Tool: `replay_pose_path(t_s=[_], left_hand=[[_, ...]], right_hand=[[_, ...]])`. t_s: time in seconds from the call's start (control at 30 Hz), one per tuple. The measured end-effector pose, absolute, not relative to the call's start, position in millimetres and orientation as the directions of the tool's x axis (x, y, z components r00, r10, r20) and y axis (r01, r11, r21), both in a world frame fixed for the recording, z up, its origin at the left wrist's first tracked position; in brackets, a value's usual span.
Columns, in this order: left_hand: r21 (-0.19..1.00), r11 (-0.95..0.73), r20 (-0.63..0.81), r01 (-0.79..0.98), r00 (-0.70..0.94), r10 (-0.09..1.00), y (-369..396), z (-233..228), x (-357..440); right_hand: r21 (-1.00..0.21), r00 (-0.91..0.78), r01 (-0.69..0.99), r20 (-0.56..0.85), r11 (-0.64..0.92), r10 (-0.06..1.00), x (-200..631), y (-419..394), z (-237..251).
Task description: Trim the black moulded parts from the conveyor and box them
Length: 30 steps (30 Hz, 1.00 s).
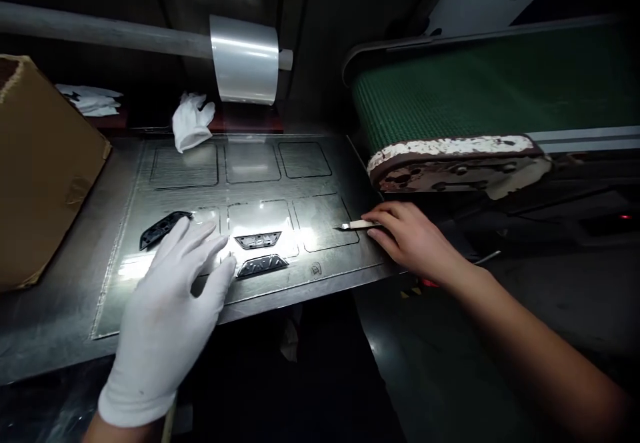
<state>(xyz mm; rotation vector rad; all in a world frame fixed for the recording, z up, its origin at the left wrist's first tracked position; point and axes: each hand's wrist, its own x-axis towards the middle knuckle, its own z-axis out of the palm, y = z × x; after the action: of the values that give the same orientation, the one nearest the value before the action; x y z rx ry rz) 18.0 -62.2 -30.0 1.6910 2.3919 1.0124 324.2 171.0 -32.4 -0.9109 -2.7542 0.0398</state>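
My left hand point(167, 316), in a white glove, hovers over the near left of the metal table with its fingers apart, holding nothing I can see. Beyond its fingertips lies a black plastic part point(161, 231), partly covered by the hand. Right of its thumb are two more: a trapezoid-shaped plastic part point(259, 240) showing its recessed side, and a glossy black plastic part point(263, 266) close in front of it. Bare, my right hand point(407, 235) pinches a slim tool with a pale handle point(358, 225), a shiny collar and a dark pointed tip, low over the table's right side.
Black rectangular outlines mark the metal tabletop point(260, 193). A cardboard box point(45, 176) stands at left. Behind are white gloves point(193, 121) and a roll of clear film point(246, 59) on a bar. A green conveyor belt point(480, 89) overhangs at right.
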Motion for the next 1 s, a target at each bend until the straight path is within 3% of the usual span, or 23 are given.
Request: replay_pose_path(t_s=[0.13,0.23,0.3,0.43,0.67,0.87,1.0], left_hand=[[0.406,0.097,0.317,0.909,-0.239,0.918,-44.7,-29.1,0.4],[0.314,0.023,0.24,0.949,-0.103,0.965,-35.6,-31.1,-8.7],[0.281,0.013,0.188,0.96,-0.068,0.98,-32.9,-30.4,-12.0],[0.26,0.035,0.142,0.965,-0.074,0.987,-32.5,-22.9,-13.5],[0.252,0.028,0.105,0.967,-0.056,0.993,-35.8,-20.3,-14.9],[0.234,0.032,0.108,0.972,-0.059,0.992,-36.1,-24.1,-15.9],[0.231,0.031,0.109,0.972,-0.057,0.992,-38.5,-25.9,-18.7]], right_hand=[[-0.158,-0.727,0.585,0.334,0.796,0.6,339.7,175.9,-49.3],[-0.239,-0.733,0.526,0.361,0.816,0.577,313.3,160.0,-35.9],[-0.252,-0.815,0.445,0.284,0.859,0.506,285.1,145.7,-20.2],[-0.153,-0.943,0.308,0.085,0.939,0.323,222.5,121.1,3.9],[-0.091,-0.981,0.193,-0.041,0.977,0.19,165.6,106.8,10.3],[0.004,-0.973,0.215,-0.083,0.977,0.214,199.0,127.3,13.4],[0.085,-0.95,0.298,-0.075,0.951,0.304,267.2,155.4,18.6]])
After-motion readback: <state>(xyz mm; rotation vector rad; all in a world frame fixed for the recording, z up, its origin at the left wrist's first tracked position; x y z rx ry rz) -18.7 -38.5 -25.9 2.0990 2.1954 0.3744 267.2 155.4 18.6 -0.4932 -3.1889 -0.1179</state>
